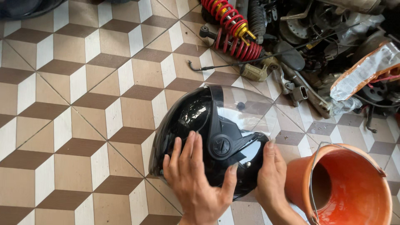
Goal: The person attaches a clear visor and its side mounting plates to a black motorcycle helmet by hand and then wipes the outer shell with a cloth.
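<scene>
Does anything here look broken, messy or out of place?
The black helmet under both hands looks intact, its clear visor raised. What is untidy is the heap of parts at top right: red coil springs, a loose cable and a torn plastic bag strewn over the tiles.

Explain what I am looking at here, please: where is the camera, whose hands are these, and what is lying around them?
There is one picture, taken by a camera worn on a person's head and looking down at the floor. No machine is involved; the two bare hands are the wearer's own. The left hand lies spread on a glossy black helmet with a clear visor, and the right hand rests against the helmet's lower edge. Neither has a closed grip on it. The helmet sits on a tiled floor patterned in brown, tan and white. Beside the right hand stands an orange bucket with a wire handle. Further up lie red coil shock absorbers and a pile of dark metal parts.
</scene>
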